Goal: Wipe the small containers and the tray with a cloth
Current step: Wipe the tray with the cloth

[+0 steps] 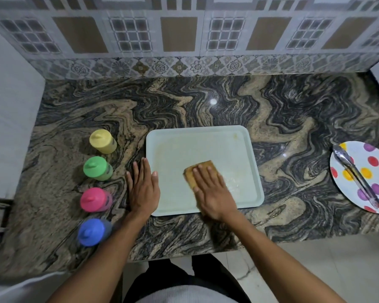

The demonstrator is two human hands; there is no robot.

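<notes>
A pale rectangular tray (206, 141) lies flat on the marbled counter, with faint brown smears near its far edge. My right hand (212, 191) presses flat on a folded yellow-brown cloth (200, 169) in the tray's near half. My left hand (143, 186) rests flat on the counter, fingers spread, thumb against the tray's left rim. Left of the tray stand several small lidded containers in a column: yellow (102, 141), green (97, 168), pink (95, 199) and blue (94, 232).
A white plate with coloured dots (372, 171) sits at the counter's right edge with metal tongs (354, 173) lying across it. A tiled wall closes off the back. The counter's front edge runs just below my forearms.
</notes>
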